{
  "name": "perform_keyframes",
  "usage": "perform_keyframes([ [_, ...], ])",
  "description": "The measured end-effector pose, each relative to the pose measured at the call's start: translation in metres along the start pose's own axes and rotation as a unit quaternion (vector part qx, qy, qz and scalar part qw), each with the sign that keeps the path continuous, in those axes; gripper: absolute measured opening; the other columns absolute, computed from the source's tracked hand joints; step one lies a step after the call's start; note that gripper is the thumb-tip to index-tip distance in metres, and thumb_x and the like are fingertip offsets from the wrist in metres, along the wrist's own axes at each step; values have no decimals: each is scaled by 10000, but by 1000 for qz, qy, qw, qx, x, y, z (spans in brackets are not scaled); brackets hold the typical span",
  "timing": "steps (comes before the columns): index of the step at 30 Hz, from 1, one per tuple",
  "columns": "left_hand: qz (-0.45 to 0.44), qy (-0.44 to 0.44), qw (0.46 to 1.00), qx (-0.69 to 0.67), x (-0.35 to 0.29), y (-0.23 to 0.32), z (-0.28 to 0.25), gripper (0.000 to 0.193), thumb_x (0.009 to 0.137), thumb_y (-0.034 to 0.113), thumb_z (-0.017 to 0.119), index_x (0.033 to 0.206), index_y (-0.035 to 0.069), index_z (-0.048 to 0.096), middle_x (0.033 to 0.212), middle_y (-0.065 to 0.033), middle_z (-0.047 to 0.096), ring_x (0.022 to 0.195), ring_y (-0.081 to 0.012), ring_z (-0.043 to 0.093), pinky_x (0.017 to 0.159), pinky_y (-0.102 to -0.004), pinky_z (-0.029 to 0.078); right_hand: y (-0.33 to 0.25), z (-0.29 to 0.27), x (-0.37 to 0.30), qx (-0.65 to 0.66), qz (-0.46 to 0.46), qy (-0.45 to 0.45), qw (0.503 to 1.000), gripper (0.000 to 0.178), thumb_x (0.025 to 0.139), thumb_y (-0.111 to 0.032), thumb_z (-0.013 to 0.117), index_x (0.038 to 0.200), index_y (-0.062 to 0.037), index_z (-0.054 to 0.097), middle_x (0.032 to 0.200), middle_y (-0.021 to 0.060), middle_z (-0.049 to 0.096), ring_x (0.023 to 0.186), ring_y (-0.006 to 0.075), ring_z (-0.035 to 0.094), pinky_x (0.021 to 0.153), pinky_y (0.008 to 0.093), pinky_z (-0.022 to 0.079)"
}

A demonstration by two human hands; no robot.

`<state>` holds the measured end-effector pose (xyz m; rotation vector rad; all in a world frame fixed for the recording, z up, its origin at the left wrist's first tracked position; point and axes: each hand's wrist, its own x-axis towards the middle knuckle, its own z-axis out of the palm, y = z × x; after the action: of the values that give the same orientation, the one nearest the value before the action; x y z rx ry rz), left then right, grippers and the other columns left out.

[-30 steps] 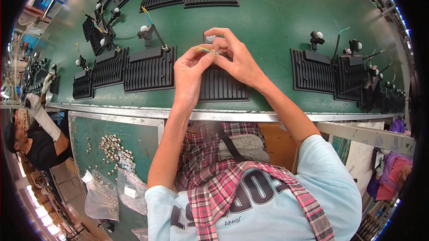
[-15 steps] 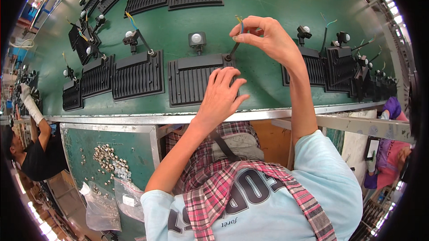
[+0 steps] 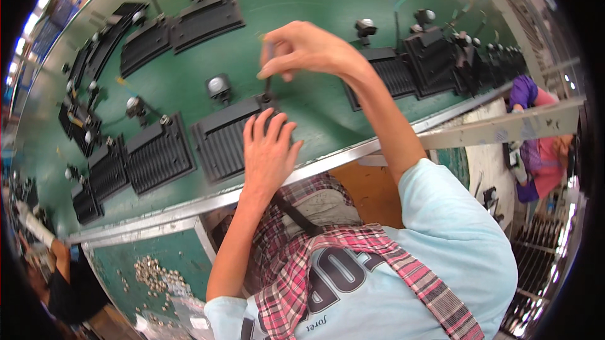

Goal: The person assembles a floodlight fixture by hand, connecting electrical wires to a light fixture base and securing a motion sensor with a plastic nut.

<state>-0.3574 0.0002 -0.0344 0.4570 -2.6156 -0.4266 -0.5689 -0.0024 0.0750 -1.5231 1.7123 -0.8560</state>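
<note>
Since half a second ago our right hand (image 3: 312, 50) has dropped the thin tool (image 3: 269, 78) onto the finned panel (image 3: 230, 138) at frame centre, pinching it upright. Our left hand (image 3: 268, 151) lies spread, steadying the panel; fastening looks underway.

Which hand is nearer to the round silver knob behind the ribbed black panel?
Right. The right hand hovers just right of the knob, pinching a thin tool; the left hand lies lower, flat on the panel.

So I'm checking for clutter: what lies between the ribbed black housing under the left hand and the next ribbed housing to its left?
In the head view, only bare green conveyor belt separates the ribbed black housing under the left hand from the neighbouring ribbed housing.
</note>
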Motion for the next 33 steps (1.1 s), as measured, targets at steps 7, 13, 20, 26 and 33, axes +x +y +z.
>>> perform_keyframes([
  [7,-9,-10,1000,3,-1,-10,-6,315,818,194,708,1100,77,629,1176,-67,557,1265,-308,439,1102,-510,307,-21,5,-8,-122,62,38,990,281,748,-324,766,848,-66,718,667,18,681,674,158,660,632,345,500],
  [13,-1,-16,1000,-2,-2,-10,-4,316,838,219,691,1107,65,627,1206,-71,556,1271,-308,437,1116,-508,293,39,59,11,-92,59,-4,994,262,771,-296,760,885,-64,715,658,42,655,641,183,631,640,334,493],
  [20,-14,-6,1000,-6,-1,-24,-14,310,815,194,699,1078,51,619,1201,-81,566,1286,-313,438,1105,-492,318,84,22,-68,-265,-13,408,874,318,834,-192,726,1111,-55,651,1114,138,604,1089,336,512,975,426,403],
  [26,-36,-7,999,16,-2,-55,-33,267,821,132,664,1066,41,608,1202,-85,566,1285,-327,439,1092,-467,329,130,24,-110,-289,46,446,846,345,845,-82,661,1187,-57,618,1212,118,521,1062,317,495,979,441,372],
  [33,-77,8,993,85,-17,-106,-56,252,812,73,649,1057,46,594,1201,-67,561,1288,-295,453,1141,-482,301,70,96,-80,-208,1,362,909,453,798,3,638,1246,-33,580,1330,164,485,1171,364,460,1034,458,355],
])
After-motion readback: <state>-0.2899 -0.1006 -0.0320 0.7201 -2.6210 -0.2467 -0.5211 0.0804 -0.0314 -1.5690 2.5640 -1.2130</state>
